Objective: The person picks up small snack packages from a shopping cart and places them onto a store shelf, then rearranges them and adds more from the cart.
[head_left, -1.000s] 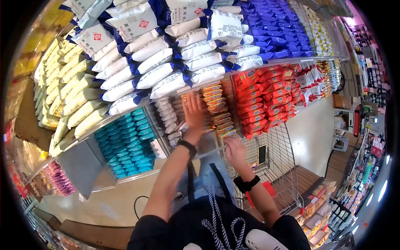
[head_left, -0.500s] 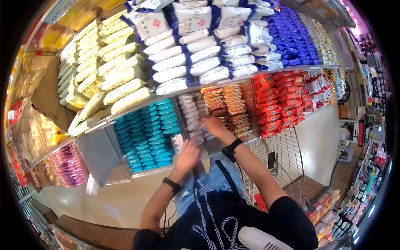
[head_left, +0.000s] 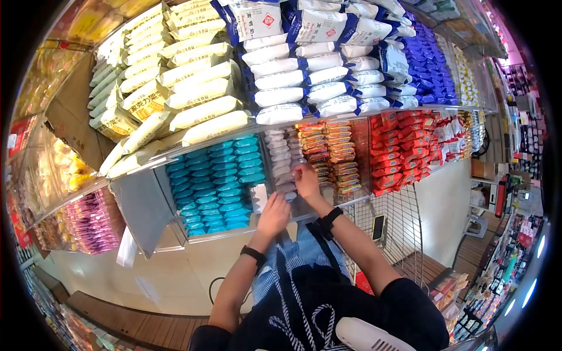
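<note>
Both hands work at a narrow bin of small pale grey-white packets (head_left: 278, 153) stacked in two columns. My right hand (head_left: 307, 183) reaches into the right column with its fingers curled in against the packets; what lies between them is hidden. At the bin's front, my left hand (head_left: 274, 215) has its fingers stretched forward at the lowest packets of the left column, near the clear front panel. Left of this bin stand columns of teal packets (head_left: 213, 184). On its right are orange and brown striped packets (head_left: 341, 149).
Red packets (head_left: 392, 152) fill a bin further right. The upper shelf carries pale yellow packs (head_left: 202, 99), white-and-blue packs (head_left: 328, 76) and dark blue packs (head_left: 433, 64). A wire shopping cart (head_left: 404, 225) with a phone (head_left: 379, 227) on it stands at my right.
The view has shifted, so the shelves appear further right and lower. My right hand has drawn slightly back toward me; my left hand stays near the bin's front edge.
</note>
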`<state>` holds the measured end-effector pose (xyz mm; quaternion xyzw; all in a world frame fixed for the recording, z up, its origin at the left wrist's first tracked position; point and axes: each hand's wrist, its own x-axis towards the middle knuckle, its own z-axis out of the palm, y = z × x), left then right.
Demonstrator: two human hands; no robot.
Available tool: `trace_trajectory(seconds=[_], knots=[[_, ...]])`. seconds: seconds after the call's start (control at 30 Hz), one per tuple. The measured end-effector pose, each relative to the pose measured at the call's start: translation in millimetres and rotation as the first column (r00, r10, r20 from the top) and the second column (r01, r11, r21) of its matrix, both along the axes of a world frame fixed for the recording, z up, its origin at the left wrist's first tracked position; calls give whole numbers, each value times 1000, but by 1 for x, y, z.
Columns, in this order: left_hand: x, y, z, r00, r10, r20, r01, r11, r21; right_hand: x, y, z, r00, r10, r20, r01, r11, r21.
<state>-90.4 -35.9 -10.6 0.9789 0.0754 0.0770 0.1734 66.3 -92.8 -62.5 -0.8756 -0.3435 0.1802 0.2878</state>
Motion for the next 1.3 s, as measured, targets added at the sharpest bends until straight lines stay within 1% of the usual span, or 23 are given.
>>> trace_trajectory(seconds=[0.07,0.1,0.2,0.3,0.4,0.5,0.6,0.7,0.8,0.9,0.93,0.97,1.0,1.07,1.1,1.2,1.23,1.3], knots=[[0,0,3,1000,-3,-23,3,1000,2,6,-4,-12,1000,-21,6,22,997,-71],[0,0,3,1000,-4,-18,4,1000,-15,9,-2,-19,988,-53,-144,34,991,-126],[0,-1,2,1000,4,-10,-5,999,-37,3,10,-35,940,-194,-282,158,977,-146],[-1,-2,-1,1000,9,-11,-9,1000,-14,-9,18,-31,965,-251,-70,238,958,-160],[0,-2,-1,1000,2,-22,-2,1000,0,-6,21,-13,928,-235,-289,203,969,-139],[0,-2,0,999,1,-38,-1,1000,-2,-2,29,15,794,-361,-490,285,932,-225],[1,-2,0,1000,7,-30,-7,1000,-3,-1,21,-10,551,-358,-754,448,889,-94],[1,-4,-1,1000,14,-27,-14,1000,5,2,13,-27,440,-365,-821,499,859,-114],[1,-3,-2,999,10,-36,-10,1000,16,2,11,-49,463,-377,-802,490,863,-124],[2,-2,1,1000,9,-25,-9,1000,1,-1,10,-54,529,-340,-777,524,851,-15],[1,-2,4,999,8,-34,-8,1000,-12,1,8,-52,503,-330,-799,521,853,-25],[2,-2,6,999,6,-43,-7,1000,-24,4,10,-32,476,-320,-819,517,855,-34],[2,-3,2,1000,10,-26,-10,1000,-6,6,9,-25,449,-310,-838,513,857,-43],[1,-3,-3,1000,16,9,-17,999,29,4,10,-30,582,-305,-754,448,894,-15],[1,-4,-3,1000,17,0,-17,1000,14,3,10,-34,644,-298,-705,415,910,-5],[2,-3,-3,1000,17,-13,-17,1000,-6,-10,15,-40,748,-371,-550,426,904,-30],[2,-3,-3,1000,18,-9,-18,1000,0,-11,19,-42,865,-333,-375,333,941,-67],[1,-5,-3,1000,19,-2,-19,1000,8,-14,28,-30,902,-350,-251,326,936,-133]])
